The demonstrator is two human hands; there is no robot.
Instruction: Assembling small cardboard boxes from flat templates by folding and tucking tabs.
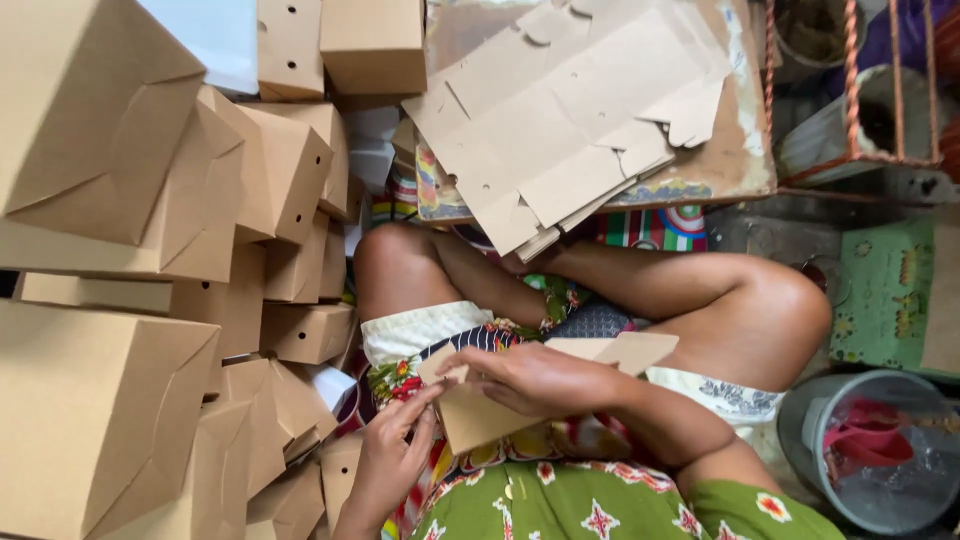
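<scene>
Pinching a flat cardboard blank [500, 400] in the lap, right hand [535, 378] presses on top while left hand [392, 452] grips its seven-o'clock edge. Folded boxes [110, 400] crowd nine o'clock; unfolded blanks [570, 120] wait at twelve.

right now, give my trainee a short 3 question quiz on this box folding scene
1. True or false: both hands touch the flat cardboard blank on the lap.
2. Where are the folded boxes piled? A) on the person's left B) on the person's right C) inside the bucket
3. What lies on the board past the knees?

Key:
1. True: left hand and right hand both grip it.
2. A
3. A stack of unfolded blanks.
</scene>
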